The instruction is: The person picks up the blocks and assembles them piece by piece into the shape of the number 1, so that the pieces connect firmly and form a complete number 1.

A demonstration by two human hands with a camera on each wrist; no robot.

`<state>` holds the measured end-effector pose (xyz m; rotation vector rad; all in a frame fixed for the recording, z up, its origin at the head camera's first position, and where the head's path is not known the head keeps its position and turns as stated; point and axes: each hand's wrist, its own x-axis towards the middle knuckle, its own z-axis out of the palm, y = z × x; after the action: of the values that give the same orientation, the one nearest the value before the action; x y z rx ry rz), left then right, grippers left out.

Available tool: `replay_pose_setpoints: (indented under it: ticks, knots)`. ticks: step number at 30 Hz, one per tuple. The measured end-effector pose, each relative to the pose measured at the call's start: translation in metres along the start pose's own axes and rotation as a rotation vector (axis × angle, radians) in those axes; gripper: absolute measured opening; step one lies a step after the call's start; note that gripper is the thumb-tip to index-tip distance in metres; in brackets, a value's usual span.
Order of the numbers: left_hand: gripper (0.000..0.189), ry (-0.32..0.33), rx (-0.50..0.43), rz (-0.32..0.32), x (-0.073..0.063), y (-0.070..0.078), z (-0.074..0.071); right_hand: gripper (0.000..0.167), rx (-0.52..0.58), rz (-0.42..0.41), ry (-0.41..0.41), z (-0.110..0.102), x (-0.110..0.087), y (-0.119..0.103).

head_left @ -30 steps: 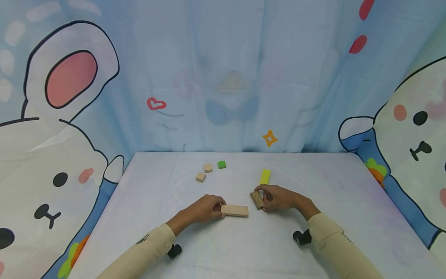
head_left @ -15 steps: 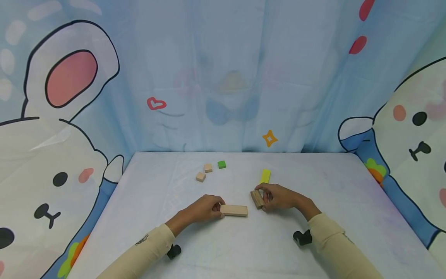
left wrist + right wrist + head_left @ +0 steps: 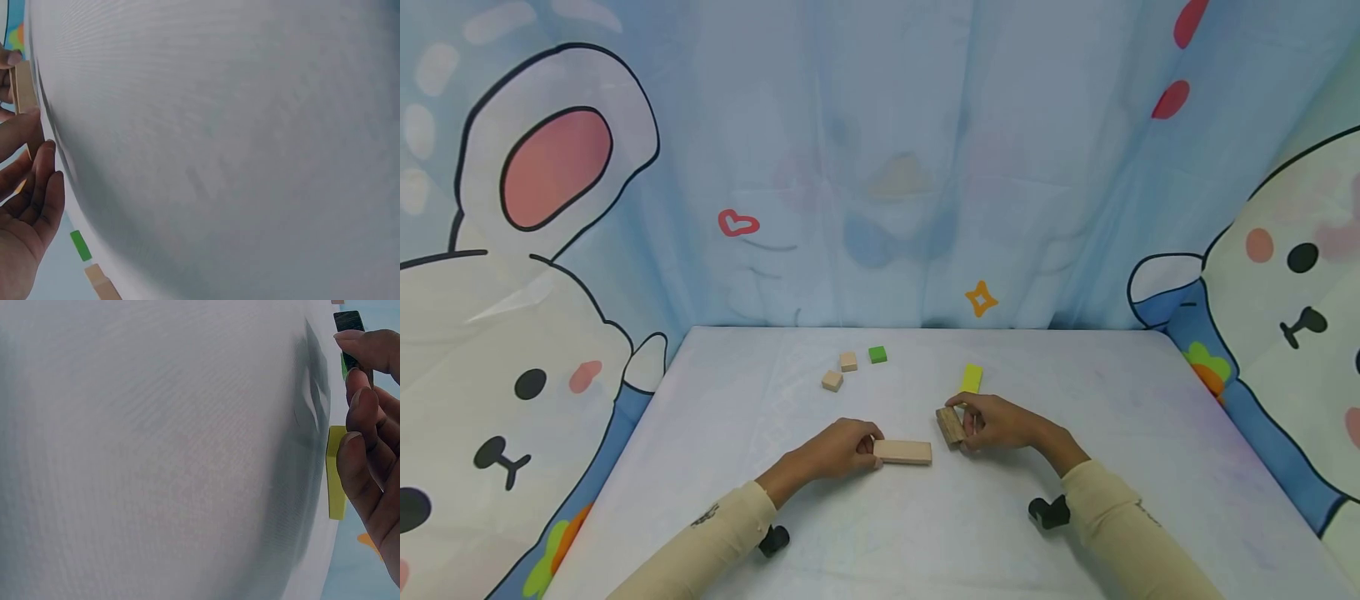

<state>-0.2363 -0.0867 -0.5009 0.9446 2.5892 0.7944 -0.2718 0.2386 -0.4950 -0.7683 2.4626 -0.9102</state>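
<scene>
Between thumb and fingers, my left hand (image 3: 838, 450) pinches the left end of a pale, flat wooden block (image 3: 902, 452), which points right across the white table. My right hand (image 3: 996, 422) grips a darker brown wooden block (image 3: 951, 426), tilted, a short gap to the right of the pale one. In the left wrist view the pale block (image 3: 26, 94) runs up from the left fingers toward the other hand. The right wrist view has the dark block (image 3: 350, 331) under the right thumb. Just behind the right hand lies a yellow flat block (image 3: 972, 378).
Two small natural wood cubes (image 3: 832, 381) and a green cube (image 3: 877, 354) lie toward the back of the white table (image 3: 880, 533). Behind its far edge hangs a blue cartoon curtain (image 3: 887, 125). A black wrist device (image 3: 1049, 512) sits under the right sleeve.
The dark block in my right hand has shifted slightly left. The pale block and my left hand have crept a little left too. The cubes stay put.
</scene>
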Motion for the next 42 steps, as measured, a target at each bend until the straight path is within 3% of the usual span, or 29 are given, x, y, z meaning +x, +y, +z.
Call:
replay_pose_setpoints:
  ticks: [42]
  knots:
    - [0.03, -0.013, 0.004, -0.048, 0.0009, -0.0028, -0.0042, 0.064, 0.008, -0.003, 0.025, 0.0012, 0.0025, -0.0089]
